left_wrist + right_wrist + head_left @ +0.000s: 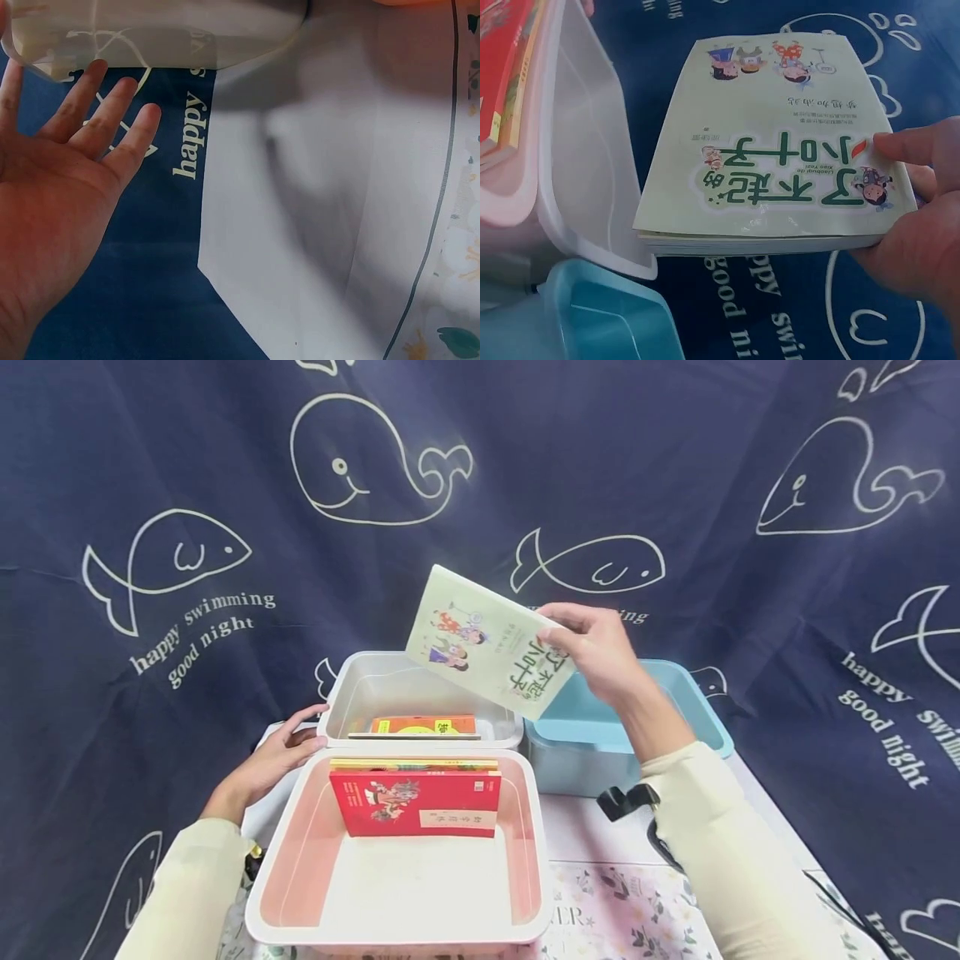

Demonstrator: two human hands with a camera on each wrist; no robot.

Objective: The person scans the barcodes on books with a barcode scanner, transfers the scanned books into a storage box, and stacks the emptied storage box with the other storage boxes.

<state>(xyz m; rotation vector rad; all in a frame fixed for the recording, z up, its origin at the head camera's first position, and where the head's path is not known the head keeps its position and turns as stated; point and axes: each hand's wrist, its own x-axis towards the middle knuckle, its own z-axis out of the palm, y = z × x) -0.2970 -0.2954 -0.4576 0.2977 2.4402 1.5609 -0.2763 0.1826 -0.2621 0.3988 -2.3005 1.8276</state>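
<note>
I judge this partway: books (408, 802) sit in the pink bin (532, 860) and white bin (375, 689), my right hand (600, 652) pinches one unplaced Chinese paperback (480, 647), my left hand (273, 766) loosely extended.

Book (480, 639) — pale green; tablecloth (618, 906) — floral, perhaps whitish.

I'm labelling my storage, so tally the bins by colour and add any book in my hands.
Pink bin: 1
White bin: 1
Blue bin: 1
Book, in the right hand: 1
Total: 4
</note>
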